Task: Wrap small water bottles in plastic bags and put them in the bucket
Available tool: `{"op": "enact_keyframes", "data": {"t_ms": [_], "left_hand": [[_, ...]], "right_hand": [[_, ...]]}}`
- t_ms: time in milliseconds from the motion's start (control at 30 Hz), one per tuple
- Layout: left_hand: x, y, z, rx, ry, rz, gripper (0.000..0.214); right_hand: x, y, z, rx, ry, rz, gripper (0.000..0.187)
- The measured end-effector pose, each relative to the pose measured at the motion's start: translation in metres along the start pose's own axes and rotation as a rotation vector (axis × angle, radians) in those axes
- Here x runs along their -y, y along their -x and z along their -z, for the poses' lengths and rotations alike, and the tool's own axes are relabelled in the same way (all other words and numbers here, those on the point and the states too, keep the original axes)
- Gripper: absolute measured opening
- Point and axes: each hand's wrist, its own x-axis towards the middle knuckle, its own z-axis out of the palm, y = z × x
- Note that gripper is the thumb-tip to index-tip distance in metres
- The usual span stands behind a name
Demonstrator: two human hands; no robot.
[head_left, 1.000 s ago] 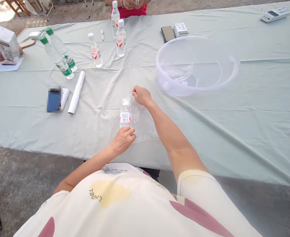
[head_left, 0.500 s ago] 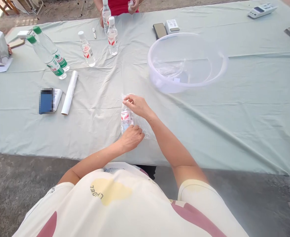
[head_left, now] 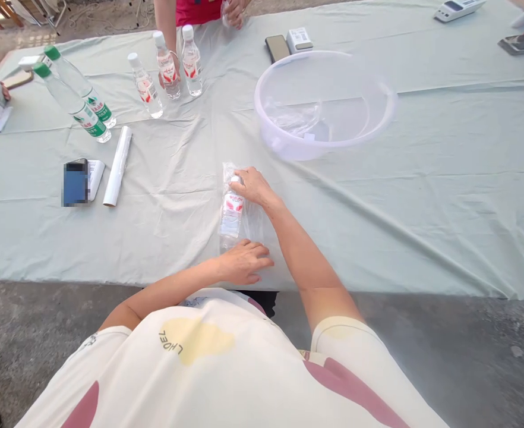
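Observation:
A small clear water bottle (head_left: 232,215) with a red-and-white label appears to lie on a sheet of clear plastic film (head_left: 253,221) on the cloth. Its white cap points away from me. My right hand (head_left: 253,185) has its thumb and fingers closed at the cap end. Near the bottle's base, my left hand (head_left: 245,261) is over the film's near edge with its fingers spread, holding nothing. Whether it touches the film I cannot tell.
A white film roll (head_left: 118,167) lies left, beside a pixelated blue item (head_left: 75,184). Two green-capped bottles (head_left: 97,110) and several white-capped bottles (head_left: 146,89) stand beyond. A translucent basin (head_left: 284,142) holds crumpled plastic. Across the table, another person's hand (head_left: 175,68) is at a bottle.
My left hand has opened and moved slightly toward me, off the bottle's base. My right hand stays at the cap. Across the table, the other person's bottle has come down beside the others.

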Motion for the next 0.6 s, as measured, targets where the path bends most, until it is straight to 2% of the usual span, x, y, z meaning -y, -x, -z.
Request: {"op": "enact_keyframes", "data": {"t_ms": [100, 167, 233, 300, 333, 367, 433, 500, 533, 600], "left_hand": [[-0.006, 0.033, 0.012, 0.032, 0.287, -0.03, 0.036], [-0.007, 0.059, 0.024, 0.08, 0.557, 0.037, 0.037], [-0.004, 0.083, 0.035, 0.203, 0.825, 0.127, 0.039], [0.001, 0.1, 0.041, 0.266, 0.993, 0.206, 0.036], [0.004, 0.105, 0.043, 0.224, 1.036, 0.27, 0.032], [0.007, 0.108, 0.043, 0.122, 1.043, 0.36, 0.029], [0.013, 0.104, 0.042, -0.203, 0.94, 0.619, 0.028], [0.019, 0.092, 0.039, -0.512, 0.716, 0.868, 0.026], [0.022, 0.085, 0.038, -0.603, 0.603, 0.944, 0.028], [0.027, 0.069, 0.034, -0.654, 0.443, 0.969, 0.045]], "right_hand": [[-0.012, 0.0, 0.002, -0.021, -0.073, -0.057, 0.067], [-0.02, 0.001, 0.004, -0.054, -0.102, -0.081, 0.075], [-0.028, 0.002, 0.007, -0.071, -0.125, -0.098, 0.079], [-0.035, 0.002, 0.008, -0.074, -0.133, -0.112, 0.081], [-0.038, 0.001, 0.008, -0.079, -0.124, -0.112, 0.082], [-0.041, 0.0, 0.007, -0.09, -0.107, -0.103, 0.082], [-0.041, -0.005, 0.007, -0.14, -0.061, -0.046, 0.081], [-0.036, -0.009, 0.007, -0.208, -0.024, 0.032, 0.076], [-0.03, -0.01, 0.008, -0.24, -0.017, 0.062, 0.071], [-0.014, -0.005, 0.012, -0.289, -0.032, 0.078, 0.058]]}}
